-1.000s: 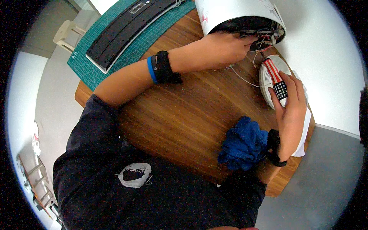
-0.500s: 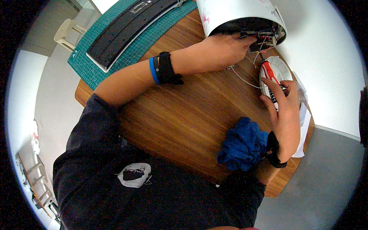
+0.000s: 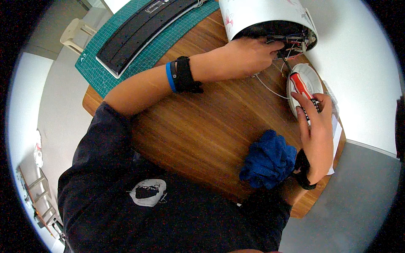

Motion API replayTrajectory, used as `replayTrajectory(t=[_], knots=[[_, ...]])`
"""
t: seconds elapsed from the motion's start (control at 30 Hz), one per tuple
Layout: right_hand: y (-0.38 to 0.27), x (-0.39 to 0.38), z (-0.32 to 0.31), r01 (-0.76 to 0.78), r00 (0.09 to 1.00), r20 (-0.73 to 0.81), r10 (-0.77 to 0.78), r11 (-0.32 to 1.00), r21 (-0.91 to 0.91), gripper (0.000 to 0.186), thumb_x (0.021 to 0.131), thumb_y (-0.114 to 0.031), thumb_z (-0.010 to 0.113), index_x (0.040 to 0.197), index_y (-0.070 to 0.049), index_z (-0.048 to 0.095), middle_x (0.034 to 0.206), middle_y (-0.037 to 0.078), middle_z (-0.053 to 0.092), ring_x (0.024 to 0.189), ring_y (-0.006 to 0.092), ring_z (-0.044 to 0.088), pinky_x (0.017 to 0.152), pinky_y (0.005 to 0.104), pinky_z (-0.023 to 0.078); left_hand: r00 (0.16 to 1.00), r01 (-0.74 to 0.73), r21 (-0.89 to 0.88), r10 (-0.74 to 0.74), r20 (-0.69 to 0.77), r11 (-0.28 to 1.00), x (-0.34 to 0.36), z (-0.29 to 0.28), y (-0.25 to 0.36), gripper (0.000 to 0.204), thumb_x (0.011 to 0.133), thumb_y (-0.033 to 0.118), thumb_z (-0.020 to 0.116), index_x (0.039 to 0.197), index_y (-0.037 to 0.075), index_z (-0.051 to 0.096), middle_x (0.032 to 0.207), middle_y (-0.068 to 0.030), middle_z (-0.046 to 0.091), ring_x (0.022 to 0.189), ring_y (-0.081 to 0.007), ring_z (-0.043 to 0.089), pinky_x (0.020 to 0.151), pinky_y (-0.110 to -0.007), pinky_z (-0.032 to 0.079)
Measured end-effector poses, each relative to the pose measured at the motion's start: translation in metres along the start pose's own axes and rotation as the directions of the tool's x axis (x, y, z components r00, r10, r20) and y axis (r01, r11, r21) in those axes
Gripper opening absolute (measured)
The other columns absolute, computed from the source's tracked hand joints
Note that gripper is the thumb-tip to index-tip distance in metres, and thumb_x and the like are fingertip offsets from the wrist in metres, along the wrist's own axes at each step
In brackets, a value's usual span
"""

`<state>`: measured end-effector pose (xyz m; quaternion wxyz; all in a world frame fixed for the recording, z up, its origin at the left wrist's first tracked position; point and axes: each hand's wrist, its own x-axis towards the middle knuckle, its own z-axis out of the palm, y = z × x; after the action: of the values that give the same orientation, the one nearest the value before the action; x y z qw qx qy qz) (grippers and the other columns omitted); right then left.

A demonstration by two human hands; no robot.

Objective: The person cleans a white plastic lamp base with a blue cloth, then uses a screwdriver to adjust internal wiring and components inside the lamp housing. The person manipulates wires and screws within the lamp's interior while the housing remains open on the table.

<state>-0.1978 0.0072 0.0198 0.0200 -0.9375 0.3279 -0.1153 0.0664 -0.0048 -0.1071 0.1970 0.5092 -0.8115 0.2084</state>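
A white appliance (image 3: 265,12) with pink flowers lies on its side at the far end of the table, its open underside showing wires and dark parts. My left hand (image 3: 253,55) is at that opening, fingers bent against the inner parts; what they grip is hidden. My right hand (image 3: 315,116) is closed round the lower handle of a screwdriver (image 3: 298,82), red, white and black. Its dark shaft points up into the opening, close to the left fingertips; the tip cannot be made out. Below the screwdriver sits a white bowl (image 3: 312,74). A thin white wire (image 3: 270,89) hangs from the appliance toward it.
A crumpled dark blue cloth (image 3: 269,160) lies on the wooden table (image 3: 190,130) beside my right wrist. An upturned black keyboard (image 3: 135,40) rests on a green cutting mat (image 3: 90,69) at the far left. White paper (image 3: 336,133) lies along the right edge, near a wall.
My right hand has shifted slightly down and right and its fingers have moved round the screwdriver handle, showing more red. My left hand stays at the appliance's opening.
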Motion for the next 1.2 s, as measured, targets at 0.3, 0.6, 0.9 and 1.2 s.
replayTrajectory(t=[0.3,0.6,0.9,1.2], knots=[[0.011,-0.008,-0.028,0.012,0.992,0.124,-0.023,0.996,0.089,0.028,0.096,-0.006,0.068,0.123,-0.013,0.073,0.121,0.021,0.059,0.11,0.0435,0.062,0.093,0.0486,0.052,0.994,0.001,0.017,0.001,-0.113,1.0,0.002,-0.002,0.002,0.021,0.084,0.013,0.067,0.099,0.002,0.077,0.145,-0.0168,0.06,0.111,-0.0295,0.071,0.086,-0.037,0.063],[0.025,-0.01,-0.019,0.15,0.907,0.339,-0.25,0.944,0.294,0.024,0.09,-0.004,0.072,0.114,-0.009,0.071,0.117,0.017,0.065,0.095,0.0407,0.07,0.08,0.0462,0.056,1.0,-0.005,0.012,0.005,0.007,1.0,0.006,-0.014,0.001,0.032,0.089,0.011,0.063,0.117,-0.001,0.074,0.146,-0.0163,0.059,0.104,-0.0302,0.074,0.076,-0.037,0.067],[0.039,-0.004,0.006,0.07,0.847,0.489,-0.209,0.955,0.287,0.027,0.09,-0.006,0.073,0.117,-0.008,0.071,0.121,0.02,0.065,0.106,0.0469,0.067,0.09,0.0499,0.055,0.999,0.036,-0.012,-0.036,0.022,0.999,0.008,-0.018,0.002,0.024,0.088,0.009,0.064,0.107,0.0,0.075,0.14,-0.0139,0.062,0.102,-0.0303,0.074,0.078,-0.038,0.067],[0.041,0.001,0.042,0.082,0.863,0.469,-0.188,0.968,0.238,0.021,0.085,0.003,0.075,0.104,-0.002,0.07,0.113,0.017,0.065,0.105,0.0391,0.065,0.091,0.0434,0.053,0.999,0.023,-0.091,-0.02,0.041,0.996,0.01,-0.023,-0.001,0.017,0.089,0.012,0.064,0.098,0.002,0.074,0.139,-0.0143,0.062,0.107,-0.0317,0.072,0.089,-0.04,0.064]])
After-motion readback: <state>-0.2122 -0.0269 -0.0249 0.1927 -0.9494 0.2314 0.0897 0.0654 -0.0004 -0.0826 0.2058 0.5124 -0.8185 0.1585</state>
